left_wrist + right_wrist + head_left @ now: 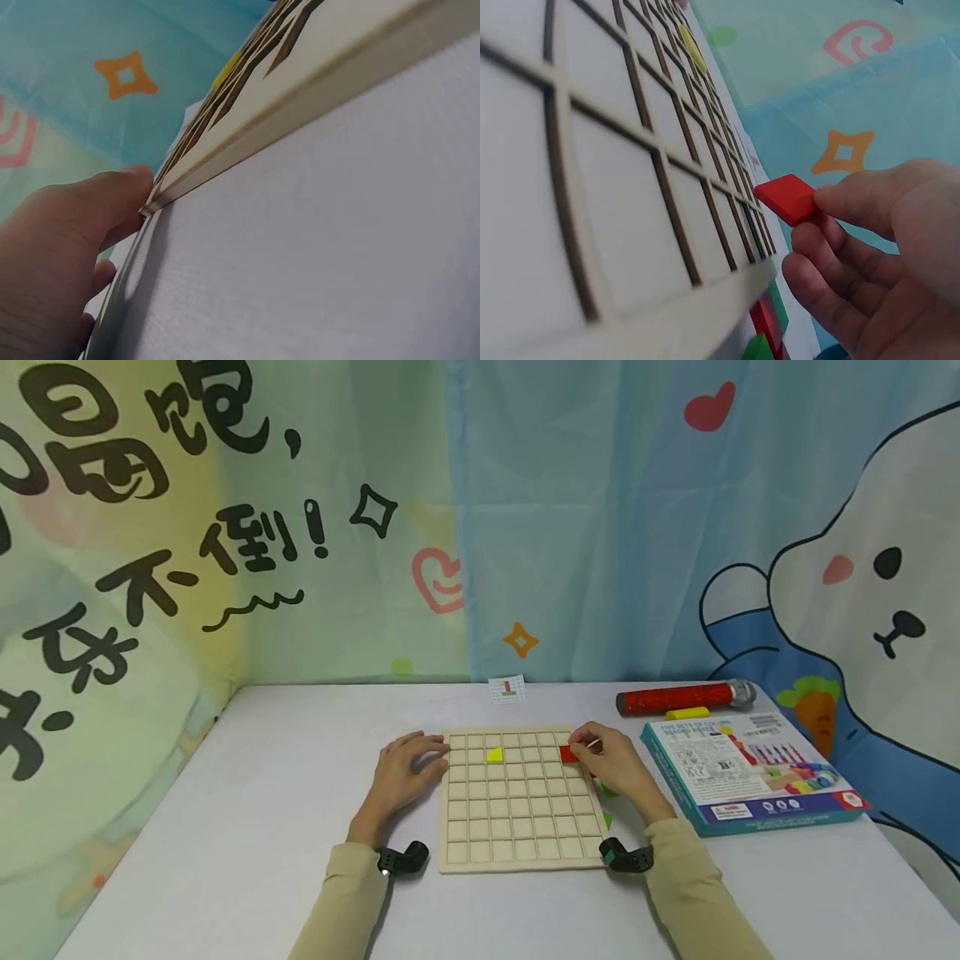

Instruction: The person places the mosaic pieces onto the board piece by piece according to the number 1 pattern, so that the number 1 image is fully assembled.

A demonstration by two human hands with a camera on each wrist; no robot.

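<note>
The red tile (pixel 787 199) is pinched in the right hand (pixel 617 764) fingers above the wooden grid board (pixel 517 827) far-right edge, while the board's left edge is touched by the relaxed left hand (pixel 408 772).

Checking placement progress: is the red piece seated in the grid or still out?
Out: right hand pinches red piece above the board.

Hidden and unreadable bits

My right hand (pixel 615 764) covers most of the green pieces (pixel 607 793) by the grid board's (pixel 517 852) right edge; I can't read the small card (pixel 507 688) at the desk's far edge or the box (pixel 750 772) print.
</note>
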